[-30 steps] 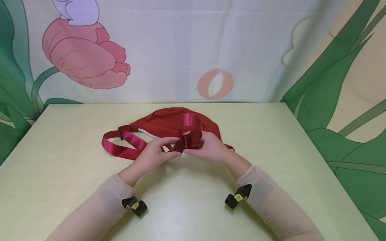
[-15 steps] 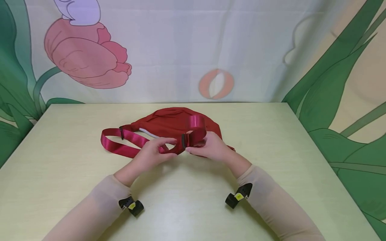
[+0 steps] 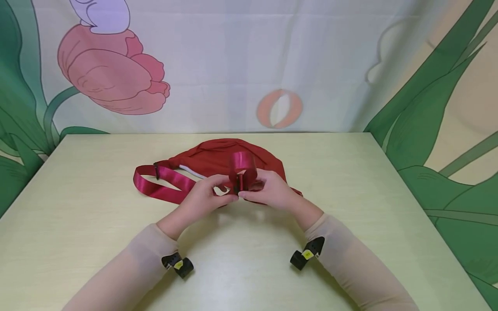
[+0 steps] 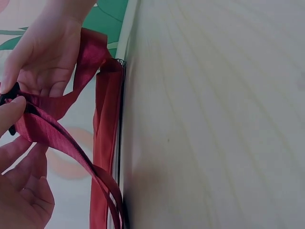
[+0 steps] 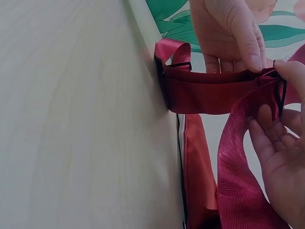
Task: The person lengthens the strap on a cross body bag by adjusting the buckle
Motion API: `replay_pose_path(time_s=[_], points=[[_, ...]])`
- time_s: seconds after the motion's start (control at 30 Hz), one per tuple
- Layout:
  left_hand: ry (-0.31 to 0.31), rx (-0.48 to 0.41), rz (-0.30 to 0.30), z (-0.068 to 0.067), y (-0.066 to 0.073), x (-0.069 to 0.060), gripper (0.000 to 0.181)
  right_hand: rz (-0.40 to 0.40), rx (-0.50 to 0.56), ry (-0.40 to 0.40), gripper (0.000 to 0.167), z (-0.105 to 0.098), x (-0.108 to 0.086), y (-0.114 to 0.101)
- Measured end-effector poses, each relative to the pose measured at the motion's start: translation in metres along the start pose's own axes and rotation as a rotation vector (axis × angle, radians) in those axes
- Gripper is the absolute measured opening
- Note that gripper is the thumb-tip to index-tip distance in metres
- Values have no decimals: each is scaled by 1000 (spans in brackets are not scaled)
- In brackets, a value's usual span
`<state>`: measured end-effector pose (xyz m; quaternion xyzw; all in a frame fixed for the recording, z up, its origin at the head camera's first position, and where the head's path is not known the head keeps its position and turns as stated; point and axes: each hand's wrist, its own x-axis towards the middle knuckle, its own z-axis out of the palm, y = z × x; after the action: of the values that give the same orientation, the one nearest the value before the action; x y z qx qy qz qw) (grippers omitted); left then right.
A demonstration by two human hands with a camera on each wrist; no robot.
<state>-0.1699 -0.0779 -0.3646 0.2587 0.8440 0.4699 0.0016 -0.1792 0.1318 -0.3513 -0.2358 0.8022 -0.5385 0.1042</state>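
A red waist bag [image 3: 221, 151] lies near the table's back edge, its crimson strap [image 3: 155, 195] looped out to the left. Above the front of the bag, my left hand [image 3: 202, 194] pinches the strap beside a black slider buckle [image 3: 236, 185]. From the other side my right hand [image 3: 278, 190] pinches the strap and buckle between thumb and fingers. A strap loop [image 3: 243, 160] stands up between the hands. In the right wrist view, the strap [image 5: 205, 95] runs through the buckle [image 5: 283, 98]; fingers partly cover it.
Another black slider [image 3: 157, 170] sits on the strap at the bag's left end. The pale table [image 3: 241, 268] extends around the bag, with a printed curtain [image 3: 218, 65] behind it. A small black camera is strapped on each sleeve.
My left hand has moved right and closed in on the buckle, after drawing back from it half a second ago. The raised loop and buckle have shifted slightly left.
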Motion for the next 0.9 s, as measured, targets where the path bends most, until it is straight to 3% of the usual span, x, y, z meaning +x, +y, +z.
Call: replay_pose_path(time_s=[0.17, 0.47, 0.63, 0.73, 0.9], points=[[-2, 7, -18, -4, -3, -2, 41, 29, -18, -1, 38, -1, -6, -19], [-4, -17, 25, 2, -1, 0, 36, -12, -22, -4, 36, -1, -8, -21], [21, -32, 14, 5, -3, 0, 37, -9, -11, -1, 36, -1, -9, -22], [13, -28, -5, 3, -5, -1, 42, -1, -4, 5, 36, -2, -9, -18], [-13, -20, -31, 1, -7, -2, 44, -4, -4, 5, 36, -2, -2, 9]])
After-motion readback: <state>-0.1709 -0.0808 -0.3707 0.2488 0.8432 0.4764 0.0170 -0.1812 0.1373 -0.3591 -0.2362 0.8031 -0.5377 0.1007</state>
